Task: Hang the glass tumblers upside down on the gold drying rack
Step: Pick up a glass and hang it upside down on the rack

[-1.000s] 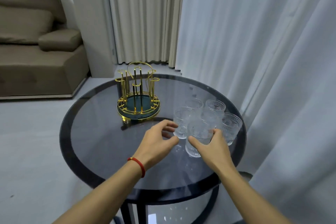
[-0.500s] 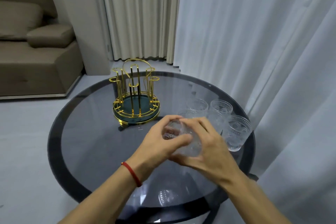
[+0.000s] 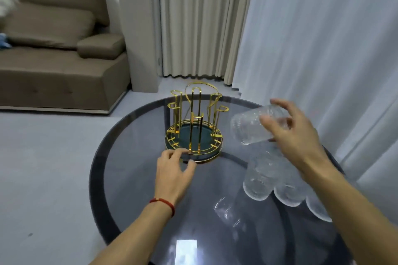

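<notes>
One tumbler (image 3: 256, 127) has left the cluster (image 3: 277, 180), now tilted in the right hand's (image 3: 293, 133) pinch just right of the gold rack (image 3: 193, 127); the left hand (image 3: 174, 170), fingers spread, touches the rack's base, so hanging comes next.

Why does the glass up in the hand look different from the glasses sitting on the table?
The held tumbler is up in the air in the right hand, tipped on its side with its mouth aimed down-left toward the gold rack. The other tumblers stand on the glass table, bunched together, and no hand touches them. Both are clear, bumpy-textured glass, and none hangs on the rack yet.
</notes>
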Motion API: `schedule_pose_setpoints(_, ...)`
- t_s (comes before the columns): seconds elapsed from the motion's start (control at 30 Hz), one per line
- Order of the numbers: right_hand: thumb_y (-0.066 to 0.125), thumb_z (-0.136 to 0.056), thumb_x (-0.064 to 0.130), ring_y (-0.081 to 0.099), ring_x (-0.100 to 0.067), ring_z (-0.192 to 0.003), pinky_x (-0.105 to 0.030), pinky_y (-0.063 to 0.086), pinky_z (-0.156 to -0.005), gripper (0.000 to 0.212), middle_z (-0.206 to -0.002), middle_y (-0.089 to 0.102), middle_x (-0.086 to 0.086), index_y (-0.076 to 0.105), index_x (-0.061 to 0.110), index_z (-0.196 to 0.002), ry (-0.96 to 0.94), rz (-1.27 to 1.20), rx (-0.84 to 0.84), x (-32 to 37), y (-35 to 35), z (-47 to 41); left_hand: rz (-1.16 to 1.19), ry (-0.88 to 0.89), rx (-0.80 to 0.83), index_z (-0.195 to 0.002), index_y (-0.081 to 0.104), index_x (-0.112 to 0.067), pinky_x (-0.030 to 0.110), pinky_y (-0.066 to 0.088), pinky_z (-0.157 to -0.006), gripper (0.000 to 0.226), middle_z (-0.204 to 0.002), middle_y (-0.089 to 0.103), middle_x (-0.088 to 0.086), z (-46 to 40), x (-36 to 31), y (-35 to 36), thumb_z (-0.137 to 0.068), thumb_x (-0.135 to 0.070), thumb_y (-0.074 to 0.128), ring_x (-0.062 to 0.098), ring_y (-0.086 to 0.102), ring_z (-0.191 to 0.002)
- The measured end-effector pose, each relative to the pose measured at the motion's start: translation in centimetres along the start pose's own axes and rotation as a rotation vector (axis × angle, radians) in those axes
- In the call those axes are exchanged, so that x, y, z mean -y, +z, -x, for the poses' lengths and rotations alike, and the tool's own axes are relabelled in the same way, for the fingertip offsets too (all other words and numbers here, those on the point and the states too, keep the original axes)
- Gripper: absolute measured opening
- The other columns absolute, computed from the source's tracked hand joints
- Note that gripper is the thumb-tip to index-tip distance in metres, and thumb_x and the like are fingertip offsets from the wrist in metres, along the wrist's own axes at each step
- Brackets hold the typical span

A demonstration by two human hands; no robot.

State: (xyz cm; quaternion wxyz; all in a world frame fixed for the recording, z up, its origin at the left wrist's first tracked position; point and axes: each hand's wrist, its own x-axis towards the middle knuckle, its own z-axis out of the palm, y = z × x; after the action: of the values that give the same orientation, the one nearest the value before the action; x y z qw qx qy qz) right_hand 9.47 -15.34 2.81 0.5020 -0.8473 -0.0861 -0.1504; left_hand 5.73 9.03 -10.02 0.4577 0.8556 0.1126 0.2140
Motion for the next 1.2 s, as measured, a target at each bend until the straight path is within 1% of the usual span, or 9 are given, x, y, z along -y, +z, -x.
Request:
schedule_pose_setpoints(0.07,0.069,-0.073,0.066,0.071,-0.026,-0.105,-0.051,0.059,-0.094,0.061,-0.12,0.065,0.008,0.055,0.049,-0.131,0.032,-0.037,-0.103,0.4,-0.5,-3.8,-0.22,0.075,0.079,-0.143,0.044,-0.039,0.043,0.039,-0.108,0.061,-0.155,0.028,0.006,-0.3,1.8,0.7,-0.087,-0.036,0.067,0.026,0.026,-0.143)
schedule_pose_setpoints(0.13,0.073,-0.07,0.062,0.069,-0.025,-0.109,-0.05,0.059,-0.095,0.077,-0.126,0.064,-0.001,0.052,0.034,-0.138,0.067,-0.054,-0.148,1.1,0.0,-8.1,-0.36,0.143,0.13,-0.152,0.021,-0.045,0.053,0.026,-0.118,0.078,-0.166,0.006,0.001,-0.6,2.9,1.2,-0.087,-0.043,0.063,0.024,0.009,-0.15)
schedule_pose_setpoints(0.2,0.075,-0.067,0.057,0.067,-0.023,-0.114,-0.048,0.058,-0.096,0.084,-0.132,0.063,-0.004,0.052,0.024,-0.141,0.062,-0.067,-0.152,2.2,1.4,-12.1,-0.458,0.172,0.169,-0.154,0.005,-0.048,0.054,0.017,-0.121,0.079,-0.167,-0.005,-0.001,-0.8,4.0,1.8,-0.091,-0.051,0.053,0.023,0.0,-0.152)
schedule_pose_setpoints(0.33,0.077,-0.074,0.05,0.062,-0.025,-0.122,-0.046,0.056,-0.101,0.08,-0.142,0.057,-0.005,0.052,0.021,-0.145,-0.024,-0.02,-0.044,4.7,5.2,-18.1,-0.602,0.197,0.205,-0.149,-0.016,-0.053,0.056,0.005,-0.121,0.073,-0.165,-0.016,-0.006,-0.9,5.4,2.9,-0.091,-0.064,0.027,0.018,-0.01,-0.152)
schedule_pose_setpoints(0.47,0.082,-0.083,0.036,0.058,-0.029,-0.13,-0.045,0.058,-0.098,0.078,-0.151,0.052,-0.009,0.049,0.015,-0.151,-0.075,0.096,0.182,6.7,8.9,-21.9,-0.633,0.197,0.203,-0.147,-0.02,-0.053,0.058,0.003,-0.12,0.069,-0.164,-0.019,-0.006,-0.9,5.5,3.4,-0.091,-0.066,0.017,0.019,-0.009,-0.152)
schedule_pose_setpoints(0.67,0.086,-0.082,0.024,0.064,-0.026,-0.105,-0.023,0.062,-0.062,0.071,-0.145,0.054,-0.01,0.057,0.016,-0.145,-0.05,0.25,0.534,7.4,13.0,-23.4,-0.624,0.216,0.177,-0.145,-0.025,-0.053,0.06,-0.001,-0.12,0.07,-0.164,-0.022,-0.006,-0.8,5.5,3.7,-0.092,-0.066,0.018,0.021,-0.01,-0.152)
schedule_pose_setpoints(0.83,0.089,-0.075,0.013,0.064,-0.028,-0.112,-0.035,0.064,-0.074,0.064,-0.121,0.063,0.0,0.065,0.024,-0.133,0.044,0.301,0.748,6.3,15.3,-23.8,-0.607,0.214,0.167,-0.145,-0.024,-0.053,0.061,-0.004,-0.119,0.071,-0.163,-0.022,-0.006,-0.8,5.5,3.9,-0.091,-0.064,0.021,0.021,-0.01,-0.152)
schedule_pose_setpoints(1.0,0.089,-0.073,0.005,0.065,-0.028,-0.112,-0.04,0.061,-0.084,0.062,-0.124,0.067,-0.003,0.065,0.024,-0.126,0.078,0.371,0.927,6.1,16.4,-24.8,-0.601,0.215,0.167,-0.146,-0.023,-0.053,0.062,0.0,-0.119,0.073,-0.165,-0.019,-0.004,-0.9,5.5,3.9,-0.091,-0.062,0.024,0.022,-0.008,-0.152)
schedule_pose_setpoints(1.2,0.089,-0.072,0.005,0.063,-0.029,-0.111,-0.043,0.06,-0.093,0.071,-0.13,0.059,-0.003,0.058,0.025,-0.133,0.069,0.417,0.97,5.4,17.3,-25.3,-0.595,0.208,0.176,-0.147,-0.021,-0.052,0.063,0.001,-0.118,0.072,-0.165,-0.02,-0.004,-0.9,5.5,3.9,-0.091,-0.061,0.023,0.022,-0.009,-0.152)
